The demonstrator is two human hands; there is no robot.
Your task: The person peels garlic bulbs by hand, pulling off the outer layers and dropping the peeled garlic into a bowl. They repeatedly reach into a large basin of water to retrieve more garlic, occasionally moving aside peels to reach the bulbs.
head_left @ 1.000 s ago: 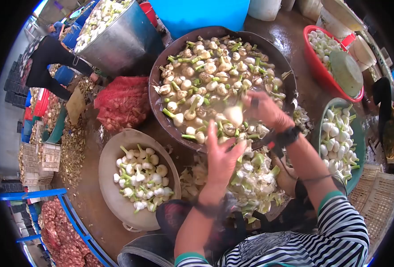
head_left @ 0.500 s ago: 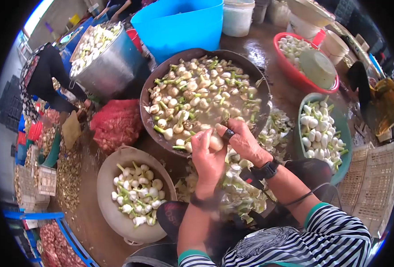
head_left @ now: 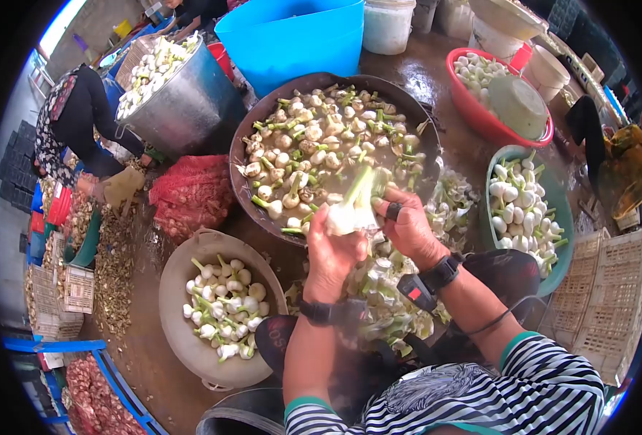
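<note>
left hand (head_left: 335,255), right hand (head_left: 410,228), garlic bulb (head_left: 343,217) between — right edge blurred

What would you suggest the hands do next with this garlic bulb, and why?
Probably draw the loose skin away with the right hand, which seems to pinch it while the left hand holds the bulb; stripped peelings lie heaped below.

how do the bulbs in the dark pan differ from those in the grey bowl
The pan bulbs sit in murky water; the bowl bulbs show none around them. Many pan bulbs look brownish and dirty, while the bowl bulbs look white and clean. The pan bulbs are far more numerous than the bowl bulbs. Both have green stems.
</note>
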